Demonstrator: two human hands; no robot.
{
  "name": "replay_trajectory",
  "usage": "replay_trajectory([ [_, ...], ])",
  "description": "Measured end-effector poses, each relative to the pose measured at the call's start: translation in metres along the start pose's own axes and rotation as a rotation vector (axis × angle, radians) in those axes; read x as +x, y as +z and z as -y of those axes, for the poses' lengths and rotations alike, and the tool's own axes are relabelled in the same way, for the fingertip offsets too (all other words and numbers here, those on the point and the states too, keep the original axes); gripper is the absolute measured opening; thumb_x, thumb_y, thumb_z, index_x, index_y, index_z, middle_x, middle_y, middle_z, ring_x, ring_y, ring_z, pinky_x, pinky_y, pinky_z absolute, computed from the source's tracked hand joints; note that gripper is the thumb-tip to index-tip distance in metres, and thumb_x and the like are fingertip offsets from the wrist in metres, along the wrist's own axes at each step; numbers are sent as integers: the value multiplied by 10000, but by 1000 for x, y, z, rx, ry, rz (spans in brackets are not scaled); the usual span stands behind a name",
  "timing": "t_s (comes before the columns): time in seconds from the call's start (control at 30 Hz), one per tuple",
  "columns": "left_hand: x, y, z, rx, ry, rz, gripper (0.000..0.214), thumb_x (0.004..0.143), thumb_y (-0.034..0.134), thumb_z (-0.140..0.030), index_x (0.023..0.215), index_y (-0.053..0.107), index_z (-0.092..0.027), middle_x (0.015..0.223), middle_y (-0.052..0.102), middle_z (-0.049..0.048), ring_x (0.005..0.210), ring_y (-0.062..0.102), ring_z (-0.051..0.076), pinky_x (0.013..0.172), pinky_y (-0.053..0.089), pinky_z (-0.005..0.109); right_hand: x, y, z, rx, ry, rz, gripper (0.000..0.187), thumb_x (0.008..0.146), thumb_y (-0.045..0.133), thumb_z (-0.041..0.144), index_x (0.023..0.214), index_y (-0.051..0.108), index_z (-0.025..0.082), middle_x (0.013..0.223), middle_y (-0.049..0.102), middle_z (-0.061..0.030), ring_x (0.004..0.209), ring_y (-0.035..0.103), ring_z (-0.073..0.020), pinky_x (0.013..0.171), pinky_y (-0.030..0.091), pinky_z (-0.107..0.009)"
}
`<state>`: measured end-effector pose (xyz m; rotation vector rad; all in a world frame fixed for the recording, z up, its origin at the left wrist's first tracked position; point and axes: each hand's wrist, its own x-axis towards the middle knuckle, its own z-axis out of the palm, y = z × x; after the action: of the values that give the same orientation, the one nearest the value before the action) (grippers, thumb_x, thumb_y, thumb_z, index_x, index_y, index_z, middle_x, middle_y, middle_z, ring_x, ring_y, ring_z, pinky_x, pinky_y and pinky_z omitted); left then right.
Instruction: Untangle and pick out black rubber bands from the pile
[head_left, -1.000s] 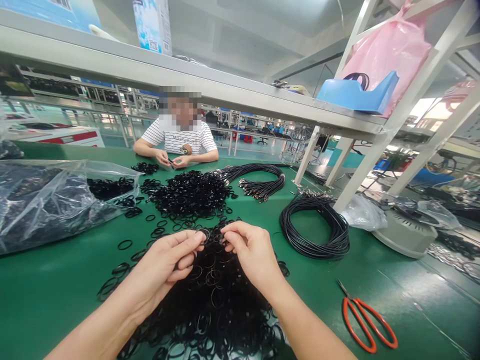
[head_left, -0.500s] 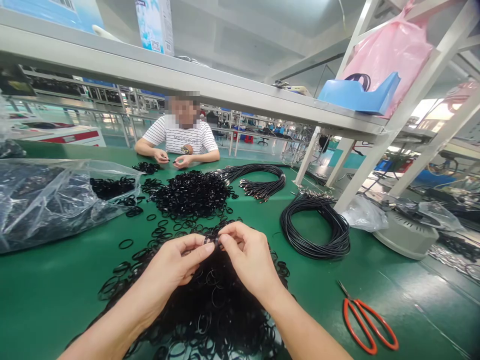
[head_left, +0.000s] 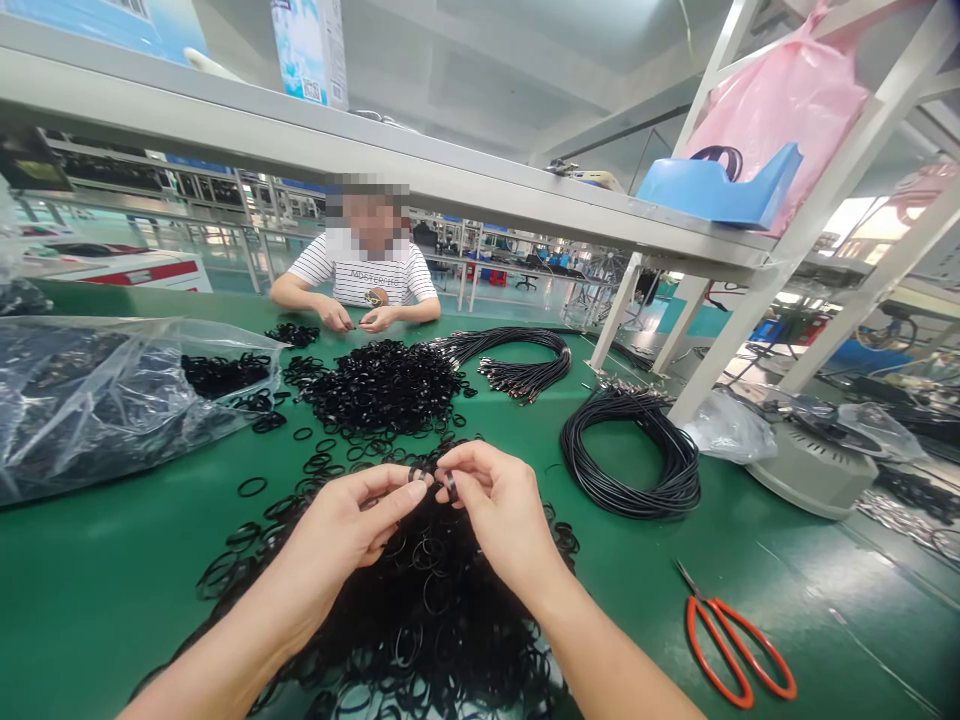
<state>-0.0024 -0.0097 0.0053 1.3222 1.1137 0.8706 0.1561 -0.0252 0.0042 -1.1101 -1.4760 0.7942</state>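
Note:
My left hand (head_left: 349, 525) and my right hand (head_left: 499, 510) meet fingertip to fingertip above a heap of thin black rubber rings (head_left: 427, 610) on the green table (head_left: 112, 570). Between the thumbs and forefingers of both hands sits one small black ring (head_left: 435, 483). The rest of the heap spreads under my wrists and forearms. A second, denser pile of black rings (head_left: 382, 385) lies farther back in the middle of the table.
Across the table a person in a striped shirt (head_left: 360, 280) handles rings. A clear bag of rings (head_left: 97, 400) lies at the left. Coiled black cables (head_left: 637, 450) and a cable bundle (head_left: 517, 360) lie at the right, orange scissors (head_left: 731, 640) near the front right. A shelf frame (head_left: 720, 330) stands on the right.
My hands came closer together and settled slightly lower over the heap, fingertips now pinching the same ring. The person opposite lowered their hands to the table.

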Motion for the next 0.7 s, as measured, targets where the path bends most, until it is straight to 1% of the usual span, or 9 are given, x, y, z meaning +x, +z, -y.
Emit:
replay_trajectory([
  [0.13, -2, 2, -2, 23, 23, -12, 340, 722, 675, -488, 886, 652, -192, 571, 322, -73, 479, 206, 68, 419, 130, 178, -4, 3, 2, -139, -76, 10, 262, 786, 475, 66, 908, 640, 230, 831, 665, 13, 758, 646, -135, 722, 507, -249],
  [0.23, -4, 3, -6, 74, 39, -11, 326, 723, 671, -485, 849, 650, -186, 558, 318, -77, 478, 213, 71, 420, 142, 178, -6, 5, 2, -198, -124, -8, 287, 785, 483, 59, 948, 636, 240, 900, 657, 8, 806, 641, -138, 743, 504, -246],
  [0.3, -6, 3, -8, 100, 41, 4, 307, 737, 656, -486, 800, 641, -186, 537, 296, -83, 477, 209, 73, 424, 147, 179, -6, 6, 2, -185, -134, 1, 283, 794, 474, 60, 947, 635, 236, 901, 651, 7, 778, 640, -131, 724, 509, -239],
  [0.4, -4, 2, -7, 74, 54, 44, 298, 757, 635, -482, 729, 606, -187, 531, 291, -84, 475, 202, 74, 425, 142, 185, -6, 7, 3, -79, -116, 69, 275, 806, 450, 61, 940, 630, 221, 837, 643, 11, 707, 635, -116, 673, 520, -220],
  [0.47, -1, 0, -4, 37, 44, 84, 300, 773, 617, -481, 724, 586, -186, 542, 282, -84, 478, 186, 75, 423, 123, 191, -5, 6, 3, -41, -120, 111, 299, 810, 421, 46, 944, 627, 216, 813, 637, 14, 692, 631, -109, 666, 519, -212],
  [0.5, 0, -1, -3, 23, 34, 96, 297, 784, 602, -481, 743, 582, -187, 552, 275, -84, 483, 176, 77, 423, 110, 193, -5, 4, 3, -61, -137, 109, 313, 810, 407, 37, 945, 626, 215, 813, 635, 13, 692, 627, -106, 672, 514, -212],
  [0.53, 1, -1, -3, 13, 23, 101, 291, 795, 590, -478, 765, 580, -189, 562, 267, -83, 489, 167, 78, 425, 99, 195, -4, 2, 3, -107, -162, 87, 323, 812, 397, 31, 944, 628, 215, 816, 631, 12, 691, 621, -105, 680, 505, -216],
  [0.63, 2, -3, -3, 2, 13, 77, 277, 797, 593, -471, 796, 567, -195, 588, 262, -80, 502, 159, 81, 431, 90, 197, -1, -5, 1, -282, -236, -49, 322, 831, 385, 39, 934, 634, 215, 808, 613, 7, 684, 596, -110, 699, 476, -237],
  [0.7, 1, -4, -4, 9, 4, 62, 286, 785, 608, -481, 810, 567, -199, 599, 266, -77, 507, 159, 81, 438, 89, 197, 2, -9, 1, -304, -229, -95, 306, 826, 403, 45, 928, 635, 216, 815, 613, 6, 700, 593, -115, 698, 469, -238],
])
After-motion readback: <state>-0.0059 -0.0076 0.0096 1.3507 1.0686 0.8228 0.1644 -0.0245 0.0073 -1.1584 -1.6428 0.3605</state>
